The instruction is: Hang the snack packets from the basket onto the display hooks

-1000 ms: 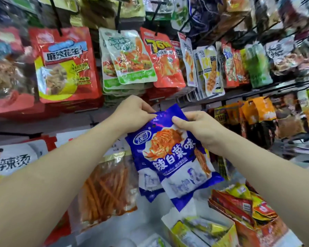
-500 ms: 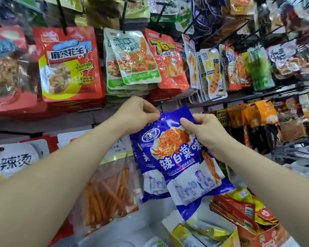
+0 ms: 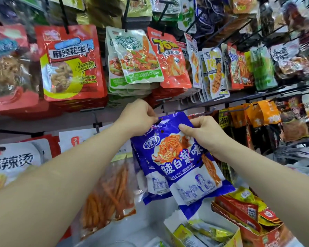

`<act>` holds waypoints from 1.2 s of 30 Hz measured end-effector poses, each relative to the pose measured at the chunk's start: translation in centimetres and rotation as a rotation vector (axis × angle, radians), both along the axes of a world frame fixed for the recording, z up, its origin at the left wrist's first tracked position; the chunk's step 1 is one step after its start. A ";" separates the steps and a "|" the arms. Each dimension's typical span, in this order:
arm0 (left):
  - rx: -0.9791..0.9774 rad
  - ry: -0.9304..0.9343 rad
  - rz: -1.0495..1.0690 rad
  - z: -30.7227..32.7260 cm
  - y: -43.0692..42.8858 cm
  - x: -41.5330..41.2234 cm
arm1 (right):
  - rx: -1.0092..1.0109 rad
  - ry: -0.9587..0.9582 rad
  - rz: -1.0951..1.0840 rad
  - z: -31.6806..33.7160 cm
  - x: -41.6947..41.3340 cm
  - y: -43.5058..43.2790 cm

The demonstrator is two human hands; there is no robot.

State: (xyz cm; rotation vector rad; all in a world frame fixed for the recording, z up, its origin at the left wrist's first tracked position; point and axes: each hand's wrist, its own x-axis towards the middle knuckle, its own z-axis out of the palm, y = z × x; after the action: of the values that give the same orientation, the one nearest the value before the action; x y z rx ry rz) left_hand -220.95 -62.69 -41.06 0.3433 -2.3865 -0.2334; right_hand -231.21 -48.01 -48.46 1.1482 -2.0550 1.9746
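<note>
Your left hand (image 3: 137, 115) and right hand (image 3: 203, 132), fingers curled, each pinch the top edge of the blue packet (image 3: 184, 166) at centre frame, labelled 辣白菜味.

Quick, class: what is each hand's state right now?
Left hand: closed, pinching the blue packet at its top.
Right hand: closed, pinching the blue packet too.

I read 辣白菜味 on the blue packet (image 3: 182, 166), 麻辣花生 on the big red packet (image 3: 70, 63), the number 76 on the orange-red packet (image 3: 169, 59), and 麻辣烫 on the white packet (image 3: 12, 163) at the left.
</note>
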 end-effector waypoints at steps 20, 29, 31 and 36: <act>0.266 0.248 -0.279 -1.0 2.4 3.8 | -0.168 -0.050 0.144 1.3 1.3 1.4; 0.220 0.126 -0.155 -0.2 1.7 2.5 | -0.182 -0.170 0.089 0.6 1.9 -0.4; 0.216 0.098 -0.129 -0.1 1.6 2.2 | -0.173 -0.160 0.062 0.6 1.8 -0.7; 0.187 0.036 -0.122 0.5 1.3 1.7 | -0.124 -0.154 -0.005 0.7 1.8 -0.8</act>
State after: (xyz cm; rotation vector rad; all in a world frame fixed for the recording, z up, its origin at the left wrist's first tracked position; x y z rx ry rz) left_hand -219.27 -61.42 -40.53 0.2768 -2.3581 -0.5177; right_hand -229.40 -48.80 -47.79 0.9957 -1.9668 2.2167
